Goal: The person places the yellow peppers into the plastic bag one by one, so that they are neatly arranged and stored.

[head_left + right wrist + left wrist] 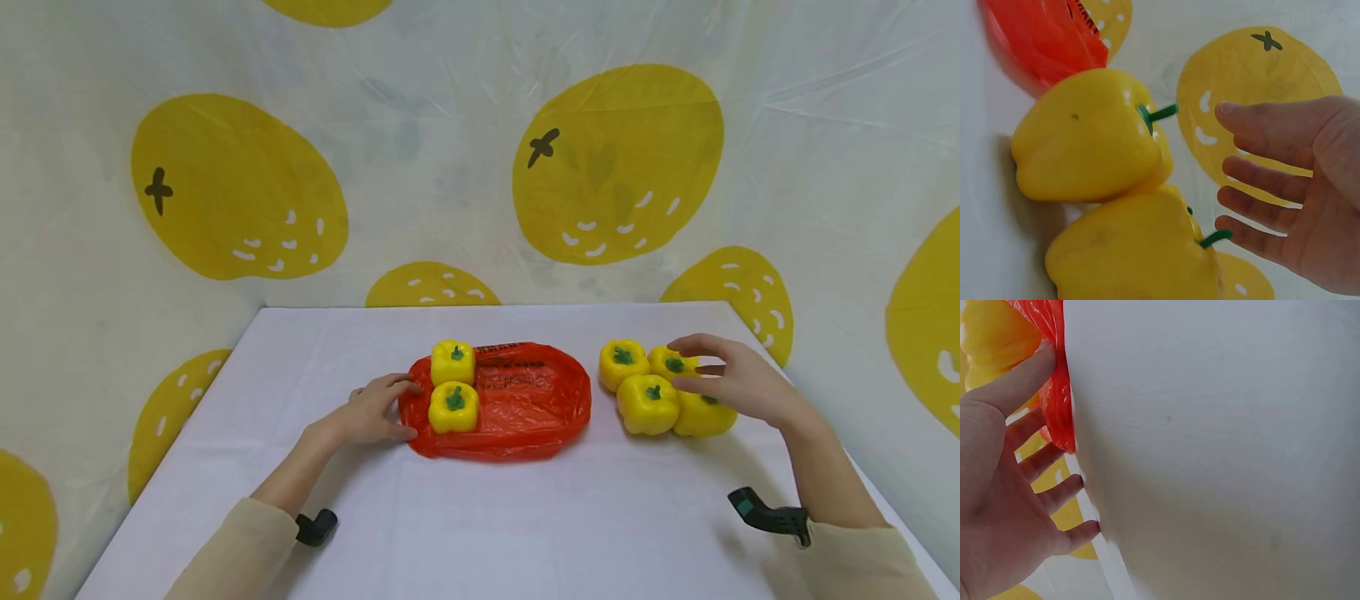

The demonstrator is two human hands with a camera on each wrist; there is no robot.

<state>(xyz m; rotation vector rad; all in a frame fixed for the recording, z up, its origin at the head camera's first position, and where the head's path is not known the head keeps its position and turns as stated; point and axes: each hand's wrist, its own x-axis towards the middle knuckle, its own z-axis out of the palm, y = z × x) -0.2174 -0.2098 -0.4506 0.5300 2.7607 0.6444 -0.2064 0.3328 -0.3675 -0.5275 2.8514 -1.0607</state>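
A red plastic bag (pixel 525 417) lies flat on the table, dark print along its far part. Two yellow bell peppers, a far one (pixel 452 363) and a near one (pixel 454 408), stand on its left end, green stems up. At the bag's left edge is my left hand (pixel 372 410), fingers spread; in the left wrist view its thumb touches the red plastic (pixel 1057 409). My right hand (pixel 738 379) hovers over a cluster of several yellow peppers (pixel 648 406) right of the bag. Its fingers are apart and hold nothing; in the right wrist view they face the stem of a pepper (pixel 1088 140).
A white cloth covers the table (pixel 480 525). Behind and beside it hangs a pale curtain (pixel 435 158) printed with big yellow fruit. Each wrist wears a black camera mount, one on the left (pixel 317 527) and one on the right (pixel 768 515).
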